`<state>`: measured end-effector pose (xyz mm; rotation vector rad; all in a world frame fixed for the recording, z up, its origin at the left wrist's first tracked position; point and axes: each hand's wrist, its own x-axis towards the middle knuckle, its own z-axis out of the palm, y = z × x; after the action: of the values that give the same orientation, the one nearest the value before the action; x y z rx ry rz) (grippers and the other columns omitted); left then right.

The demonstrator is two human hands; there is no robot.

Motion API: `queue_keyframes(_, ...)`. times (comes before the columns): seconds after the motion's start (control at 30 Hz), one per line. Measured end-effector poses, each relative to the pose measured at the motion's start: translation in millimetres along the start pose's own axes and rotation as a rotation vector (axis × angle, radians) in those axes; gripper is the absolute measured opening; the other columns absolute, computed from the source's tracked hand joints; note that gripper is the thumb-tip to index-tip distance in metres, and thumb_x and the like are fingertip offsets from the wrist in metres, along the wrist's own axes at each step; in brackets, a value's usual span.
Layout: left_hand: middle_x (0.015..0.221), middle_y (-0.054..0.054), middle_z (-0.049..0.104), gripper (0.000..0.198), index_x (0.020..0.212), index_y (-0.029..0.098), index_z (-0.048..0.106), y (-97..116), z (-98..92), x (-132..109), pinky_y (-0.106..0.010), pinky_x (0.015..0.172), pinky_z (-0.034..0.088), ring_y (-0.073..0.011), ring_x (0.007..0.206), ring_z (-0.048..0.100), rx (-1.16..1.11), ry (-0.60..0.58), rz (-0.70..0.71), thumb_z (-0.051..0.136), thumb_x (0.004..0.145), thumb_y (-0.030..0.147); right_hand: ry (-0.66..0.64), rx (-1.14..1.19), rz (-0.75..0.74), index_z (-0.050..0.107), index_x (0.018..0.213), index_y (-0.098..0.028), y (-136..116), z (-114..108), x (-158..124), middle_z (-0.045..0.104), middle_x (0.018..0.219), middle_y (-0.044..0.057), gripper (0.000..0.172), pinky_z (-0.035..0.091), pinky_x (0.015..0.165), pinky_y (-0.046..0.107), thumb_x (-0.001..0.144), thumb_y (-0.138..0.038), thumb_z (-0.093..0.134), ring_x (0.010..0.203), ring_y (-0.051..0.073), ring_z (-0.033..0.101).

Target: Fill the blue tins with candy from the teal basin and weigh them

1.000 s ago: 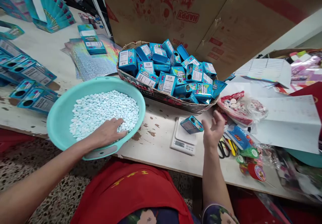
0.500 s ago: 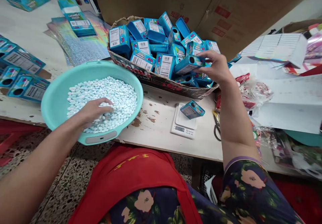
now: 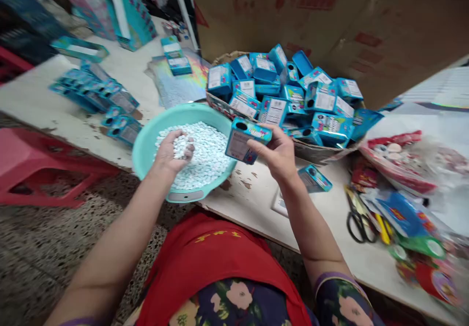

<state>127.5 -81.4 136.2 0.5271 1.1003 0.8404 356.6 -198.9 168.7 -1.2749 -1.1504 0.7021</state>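
Note:
Palm up over the teal basin (image 3: 144,162), my left hand (image 3: 169,155) cups a heap of small white candies (image 3: 181,147). More of the white candies (image 3: 208,157) fill the basin below it. My right hand (image 3: 280,157) grips a blue candy box (image 3: 240,142) by one end, beside the basin's right rim. A dark round hole shows on the box's upper face. Partly behind my right forearm, another blue box (image 3: 315,178) rests on a white scale (image 3: 280,204), whose display is hidden.
An open carton (image 3: 318,155) heaped with blue boxes (image 3: 273,111) stands behind the basin. More boxes (image 3: 122,129) line the table's left. Scissors (image 3: 361,223) and candy bags (image 3: 406,164) lie on the right. A red stool (image 3: 47,164) stands at left; a large cardboard box (image 3: 330,28) rises behind.
My left hand has lifted out of the candies with a handful. My right hand has brought a blue box from the carton left toward the basin. The view has shifted left.

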Motion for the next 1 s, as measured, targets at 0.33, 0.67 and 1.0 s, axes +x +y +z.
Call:
queue_keyframes(0.33, 0.069, 0.0, 0.059, 0.025, 0.078, 0.02, 0.049, 32.8, 18.6, -2.3, -0.018, 0.043, 0.042, -0.0095, 0.053, 0.057, -0.242, 0.04, 0.482, 0.069, 0.067, 0.031, -0.237, -0.334, -0.168, 0.066, 0.102, -0.022, 25.1, 106.2, 13.0, 0.068, 0.099, 0.006, 0.033, 0.048, 0.082, 0.039, 0.073, -0.035, 0.076, 0.091, 0.025, 0.063)
queue_keyframes(0.67, 0.063, 0.006, 0.05, 0.042, 0.076, 0.022, 0.044, 15.7, 13.6, 0.1, -0.018, 0.048, 0.044, -0.0073, 0.051, 0.052, -0.113, 0.026, 0.616, 0.079, 0.063, 0.042, -0.328, -0.559, -0.191, 0.066, 0.103, -0.019, 27.0, 117.4, 14.9, 0.067, 0.099, 0.008, 0.03, 0.046, 0.082, 0.038, 0.076, -0.028, 0.074, 0.095, 0.027, 0.061)
queue_keyframes(1.0, 0.055, 0.006, 0.046, 0.041, 0.068, 0.021, 0.047, 14.2, 12.9, 1.5, -0.019, 0.044, 0.045, -0.0076, 0.046, 0.048, -0.05, -0.046, 0.593, 0.08, 0.065, 0.045, -0.329, -0.473, -0.108, 0.066, 0.101, -0.021, 27.4, 113.9, 14.1, 0.066, 0.096, 0.004, 0.031, 0.045, 0.077, 0.033, 0.074, -0.031, 0.077, 0.09, 0.022, 0.061)
